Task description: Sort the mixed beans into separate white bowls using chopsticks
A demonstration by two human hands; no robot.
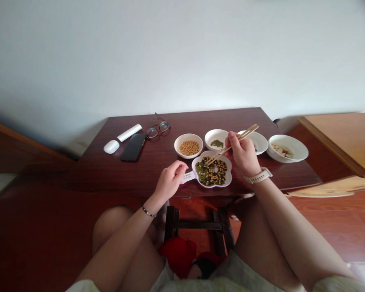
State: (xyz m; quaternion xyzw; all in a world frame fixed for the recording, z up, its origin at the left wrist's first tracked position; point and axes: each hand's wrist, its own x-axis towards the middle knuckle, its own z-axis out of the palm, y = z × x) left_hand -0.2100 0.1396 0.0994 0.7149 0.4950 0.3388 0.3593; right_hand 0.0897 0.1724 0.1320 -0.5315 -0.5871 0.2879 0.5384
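Open lane btw phone (133,147) & soybean bowl (177,149).

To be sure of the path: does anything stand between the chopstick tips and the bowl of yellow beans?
Nothing visible does. The chopsticks, in the right hand, reach into the mixed-bean dish; only bare table separates it from the yellow-bean bowl.

Soft, even daylight brightens the wall (182,52) and lays a faint sheen on the dark table (109,174), shadows weak, the dish (212,186) at centre fairly sharp, while the edges bend, blur and darken and the floor (33,227) lies dim.
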